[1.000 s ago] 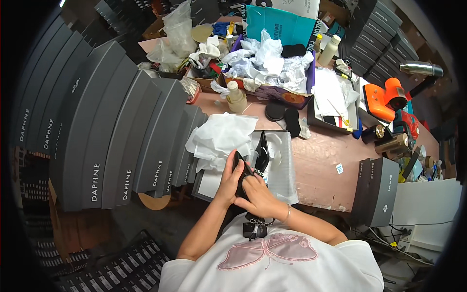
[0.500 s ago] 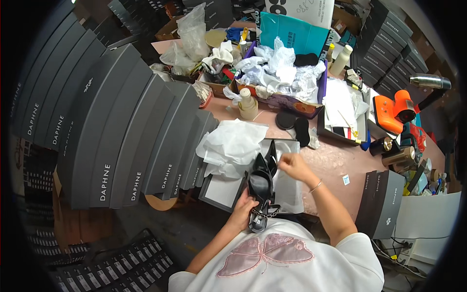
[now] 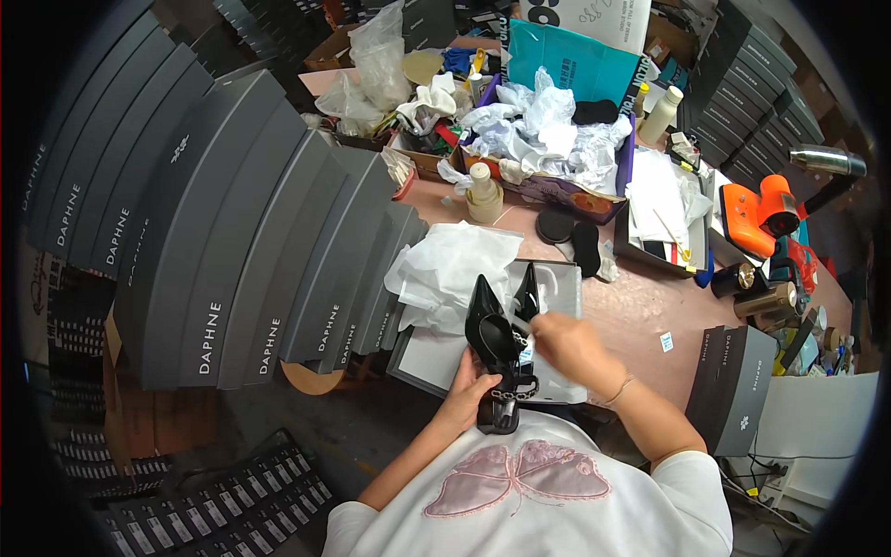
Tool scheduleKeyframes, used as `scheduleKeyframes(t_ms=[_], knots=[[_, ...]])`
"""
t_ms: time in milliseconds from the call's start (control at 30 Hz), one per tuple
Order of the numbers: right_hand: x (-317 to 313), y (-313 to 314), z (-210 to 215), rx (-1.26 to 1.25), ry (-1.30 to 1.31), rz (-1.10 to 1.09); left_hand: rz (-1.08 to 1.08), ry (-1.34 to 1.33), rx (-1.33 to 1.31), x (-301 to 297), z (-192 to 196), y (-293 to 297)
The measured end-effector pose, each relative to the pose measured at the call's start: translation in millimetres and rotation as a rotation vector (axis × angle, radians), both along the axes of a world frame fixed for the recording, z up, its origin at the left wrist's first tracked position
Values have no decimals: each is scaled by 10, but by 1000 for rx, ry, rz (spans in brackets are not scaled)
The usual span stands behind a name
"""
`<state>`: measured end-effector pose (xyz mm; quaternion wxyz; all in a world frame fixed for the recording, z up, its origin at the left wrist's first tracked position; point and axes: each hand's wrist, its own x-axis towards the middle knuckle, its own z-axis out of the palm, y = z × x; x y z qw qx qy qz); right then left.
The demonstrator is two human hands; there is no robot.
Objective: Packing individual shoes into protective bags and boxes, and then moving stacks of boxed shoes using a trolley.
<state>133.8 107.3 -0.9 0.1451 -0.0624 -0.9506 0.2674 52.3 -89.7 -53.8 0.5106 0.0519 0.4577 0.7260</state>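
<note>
My left hand [image 3: 469, 395] is closed around a glossy black pointed shoe [image 3: 484, 320], low over the near edge of the table. A chain strap [image 3: 515, 394] hangs across the shoe's heel end. My right hand [image 3: 571, 351], slightly blurred, is closed just right of the shoe, with its fingertips beside a small pale tag and a bit of chain; what it pinches is hidden. Behind it the toe of a second black shoe [image 3: 529, 286] points away from me. Beneath lies an open grey shoebox [image 3: 568, 278] with white lining, and crumpled white tissue paper [image 3: 445, 274] spills over its left side.
Tall stacks of dark grey shoeboxes [image 3: 251, 251] crowd the left. At the back, a purple-edged box [image 3: 626, 176] holds crumpled tissue. A cream bottle [image 3: 483, 195], round black pads [image 3: 554, 226] and an orange tool [image 3: 747, 223] stand on the table. More shoeboxes [image 3: 733, 390] sit at right.
The shoe in my left hand has turned, its toe now farther left and apart from the second shoe. My right hand has come down toward the chain and tag. The whole view has shifted slightly.
</note>
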Motion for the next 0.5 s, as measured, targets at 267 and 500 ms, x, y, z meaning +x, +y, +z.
scheduleKeyframes(t_ms=[267, 500], knots=[[-106, -256, -321, 112, -146, -11, -60, 96, -44, 85, -91, 7], [-432, -287, -604, 39, 18, -6, -35, 90, -63, 68, -157, 100]])
